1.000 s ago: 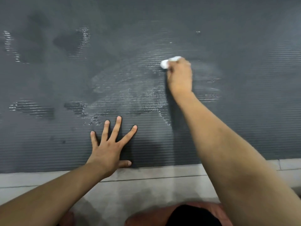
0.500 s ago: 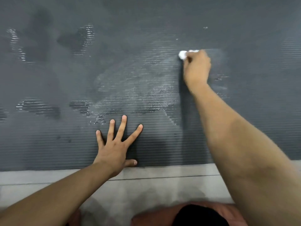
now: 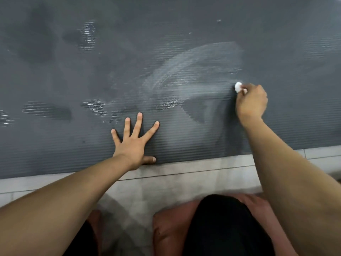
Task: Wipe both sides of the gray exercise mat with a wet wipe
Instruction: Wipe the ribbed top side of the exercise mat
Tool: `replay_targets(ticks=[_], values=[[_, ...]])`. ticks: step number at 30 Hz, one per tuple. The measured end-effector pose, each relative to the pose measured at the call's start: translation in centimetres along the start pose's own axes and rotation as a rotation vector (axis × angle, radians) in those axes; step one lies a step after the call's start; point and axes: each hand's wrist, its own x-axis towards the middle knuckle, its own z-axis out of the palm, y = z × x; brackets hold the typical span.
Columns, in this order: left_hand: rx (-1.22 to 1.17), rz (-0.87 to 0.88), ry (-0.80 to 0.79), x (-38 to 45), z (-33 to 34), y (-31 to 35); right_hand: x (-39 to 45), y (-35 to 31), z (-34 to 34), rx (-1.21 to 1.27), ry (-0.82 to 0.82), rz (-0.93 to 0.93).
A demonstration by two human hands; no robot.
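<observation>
The left hand point(image 3: 132, 143) lies flat, fingers spread, on the gray mat point(image 3: 55, 141) near its floor-side edge; the right hand point(image 3: 251, 101) grips what looks like a balled wet wipe point(image 3: 238, 87) farther in. Overlapping strokes would cover best.

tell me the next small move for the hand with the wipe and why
Probably drag the wet wipe on rightward: the right hand grips it at the right end of the wet streaks, and the gray exercise mat beyond looks dry, while the left hand presses the mat flat.
</observation>
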Motion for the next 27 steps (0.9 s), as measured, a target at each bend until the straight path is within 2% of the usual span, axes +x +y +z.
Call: replay_targets(ticks=[3,7,10,12,15,17,19,22,25,27], values=[[-0.009,0.002,0.006,-0.1,-0.1,0.0,-3.3,-3.8,1.1,-0.007,-0.058,-0.089],[-0.025,0.017,0.038,-0.6,-0.5,-0.1,-14.6,-12.8,3.8,0.096,-0.270,-0.453],[0.002,0.065,0.078,-1.3,-0.5,-1.6,-17.1,-13.8,3.2,0.127,-0.327,-0.578],[0.049,0.073,0.112,-1.9,0.0,-2.8,-14.3,-10.8,2.6,0.082,-0.284,-0.491],[0.051,0.057,0.131,-2.2,0.7,-3.1,-8.7,-2.6,0.6,-0.014,-0.149,-0.168],[0.033,0.044,0.125,-1.8,0.7,-2.8,-6.3,2.0,-1.2,0.025,-0.094,0.015],[0.023,0.036,0.113,-1.6,0.5,-2.7,-5.8,2.6,-1.4,0.059,-0.098,0.053],[0.003,0.034,0.123,-1.5,0.5,-2.7,-9.6,-2.7,0.3,0.060,-0.160,-0.109],[-0.015,0.042,0.142,-1.6,0.5,-2.9,-17.6,-10.5,2.6,0.121,-0.322,-0.400],[-0.023,0.049,0.148,-1.5,0.6,-3.1,-21.2,-13.6,3.0,0.124,-0.407,-0.526]])
